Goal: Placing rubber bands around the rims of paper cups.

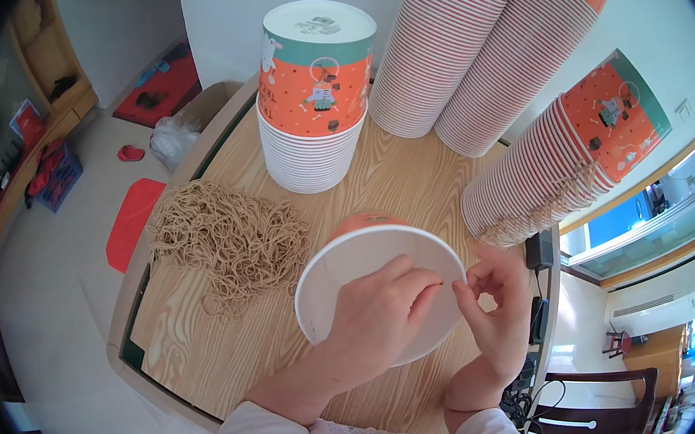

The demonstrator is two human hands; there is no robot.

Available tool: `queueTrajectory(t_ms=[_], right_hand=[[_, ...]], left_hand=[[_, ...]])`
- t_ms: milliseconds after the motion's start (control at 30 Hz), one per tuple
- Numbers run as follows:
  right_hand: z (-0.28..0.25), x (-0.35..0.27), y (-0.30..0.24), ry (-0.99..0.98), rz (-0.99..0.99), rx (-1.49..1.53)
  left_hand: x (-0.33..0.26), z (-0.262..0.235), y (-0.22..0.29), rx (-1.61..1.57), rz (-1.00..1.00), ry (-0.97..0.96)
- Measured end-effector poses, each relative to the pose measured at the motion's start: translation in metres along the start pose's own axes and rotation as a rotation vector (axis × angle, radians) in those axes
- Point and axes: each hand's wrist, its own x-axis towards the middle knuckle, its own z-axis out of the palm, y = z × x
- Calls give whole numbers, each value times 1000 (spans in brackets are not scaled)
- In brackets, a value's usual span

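White tub (352, 263) found mid-table, directly ahead of the body, its wide mouth tipped up toward the wearer. Its long axis is directed away from the body; the orange outside is glimpsed only beyond the far rim.

Key relation: the right-hand rim is set between the two sets of fingertips. The left hand (382, 302) is laid across the mouth, thumb and forefinger drawn into a narrow pinch just inside that rim; a tiny dark bit is seen at the tips, too small to be identified. The right hand (499, 307) is placed just outside, nearer the rim, fingers curled; whether anything is gripped there cannot be told.

Room: on the right, movement is limited by the leaning stack of tubs (540, 158), string (546, 211) draped along its underside, and by the table edge with a black adapter (540, 249). The string pile (231, 242) is spread just left of the tub. Bare wood (209, 350) is left toward the near-left edge.
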Motion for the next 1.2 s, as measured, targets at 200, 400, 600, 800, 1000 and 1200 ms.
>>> queueTrajectory(t_ms=[200, 400, 600, 800, 1000, 1200], right_hand=[[-2, 4, -10, -169, -178, -256], [-1, 2, -12, -176, -110, -275], [5, -2, -4, -28, -43, -47], [2, -2, -4, -28, -50, 10], [9, -3, 3, -36, -64, 11], [11, -5, 1, -43, -77, 1]], left_hand=[[-1, 0, -3, -50, -2, -4], [-1, 0, -3, -38, -12, 7], [-5, 3, -9, 90, 8, -13], [-3, 2, -2, 61, -23, 21], [-2, 4, -8, 74, 4, 72], [-4, 3, -5, 95, -13, 44]])
